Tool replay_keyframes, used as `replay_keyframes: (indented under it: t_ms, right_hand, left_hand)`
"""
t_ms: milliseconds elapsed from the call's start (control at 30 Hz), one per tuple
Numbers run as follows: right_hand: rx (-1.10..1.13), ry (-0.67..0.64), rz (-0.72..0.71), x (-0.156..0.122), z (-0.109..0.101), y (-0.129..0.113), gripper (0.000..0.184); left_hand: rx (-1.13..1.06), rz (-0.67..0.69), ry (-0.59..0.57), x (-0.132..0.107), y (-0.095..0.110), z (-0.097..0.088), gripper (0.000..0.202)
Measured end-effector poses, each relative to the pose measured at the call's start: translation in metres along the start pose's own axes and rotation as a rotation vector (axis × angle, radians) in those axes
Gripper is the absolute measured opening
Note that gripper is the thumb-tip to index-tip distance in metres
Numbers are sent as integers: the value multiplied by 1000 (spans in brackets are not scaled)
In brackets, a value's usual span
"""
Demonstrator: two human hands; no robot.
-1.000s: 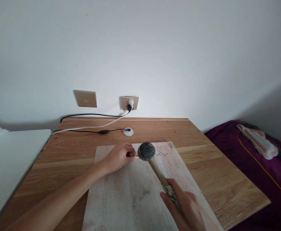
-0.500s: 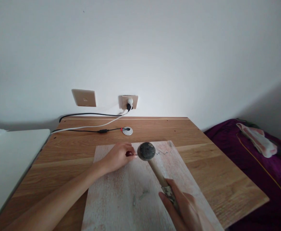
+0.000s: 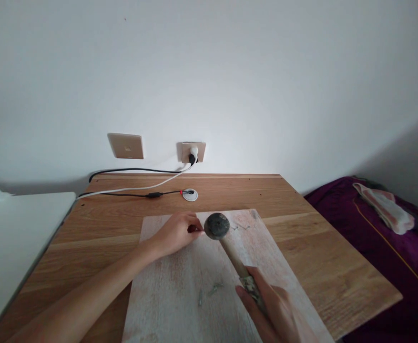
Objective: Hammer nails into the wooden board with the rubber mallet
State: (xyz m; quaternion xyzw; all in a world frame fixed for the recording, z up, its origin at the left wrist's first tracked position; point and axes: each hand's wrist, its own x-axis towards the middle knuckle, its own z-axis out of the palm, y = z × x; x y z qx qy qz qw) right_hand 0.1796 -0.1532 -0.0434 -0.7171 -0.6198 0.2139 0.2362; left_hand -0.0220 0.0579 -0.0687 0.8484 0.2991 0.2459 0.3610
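Nail (image 3: pixel 202 232), near the board's (image 3: pixel 180 295) far edge, is pinched upright by the left hand (image 3: pixel 176 233) so the hammer (image 3: pixel 217 226) meets it; the right hand (image 3: pixel 278 312) grips the handle's end for swing

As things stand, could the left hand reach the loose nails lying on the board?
Probably yes: the left hand rests on the board, and the loose nails lie nearer the person with nothing between.

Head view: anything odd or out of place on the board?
A few loose nails lie scattered on the pale board near the right hand. The hammer handle looks worn. Nothing spilled or broken.
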Motion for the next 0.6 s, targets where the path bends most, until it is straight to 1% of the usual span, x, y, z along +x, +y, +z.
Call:
replay_keyframes:
  t_ms: [100,233,333,433,600]
  right_hand:
    - [-2,20,20,-1,0,0,47]
    - [-11,16,-29,-1,3,1,50]
    - [2,18,-16,-1,3,0,50]
    - [14,32,10,-2,1,-3,46]
    - [24,-46,7,1,0,-4,36]
  left_hand:
    - [3,19,13,0,-2,1,15]
    - [-11,6,9,0,-1,1,18]
    - [-8,6,10,0,0,1,18]
    - [-1,18,14,0,0,1,18]
    - [-37,0,-4,1,-1,-1,19]
